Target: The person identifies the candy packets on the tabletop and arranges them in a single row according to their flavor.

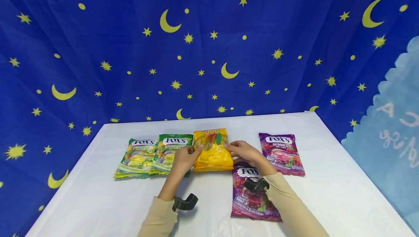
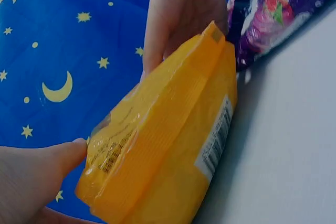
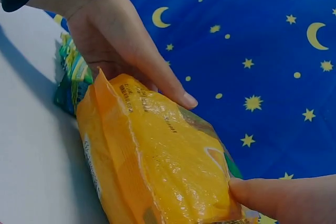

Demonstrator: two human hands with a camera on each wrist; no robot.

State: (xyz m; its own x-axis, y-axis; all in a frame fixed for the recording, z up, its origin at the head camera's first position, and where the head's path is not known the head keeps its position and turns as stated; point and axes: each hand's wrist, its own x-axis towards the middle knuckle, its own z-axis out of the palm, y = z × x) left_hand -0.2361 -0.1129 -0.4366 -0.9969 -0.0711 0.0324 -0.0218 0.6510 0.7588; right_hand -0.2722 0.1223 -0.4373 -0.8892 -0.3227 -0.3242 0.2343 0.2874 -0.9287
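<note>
A plump yellow candy bag (image 1: 214, 157) with a mango picture is held between both hands near the middle of the white table. My left hand (image 1: 186, 159) grips its left side, the thumb lying on the front face. On the opposite side, my right hand (image 1: 246, 151) holds the edge, thumb on top and fingers curling beneath. The left wrist view shows the bag's crimped end and a barcode (image 2: 215, 140) on its underside. Just under my right wrist lies a purple Fox's Berries bag (image 1: 248, 202), partly covered by the arm.
Two green Fox's Spring Tea bags (image 1: 135, 160) lie side by side left of the yellow one, slightly overlapping. Another purple Berries bag (image 1: 282, 155) rests at the right. Behind the table (image 1: 98, 200) hangs a blue curtain (image 1: 196, 48) with yellow moons and stars.
</note>
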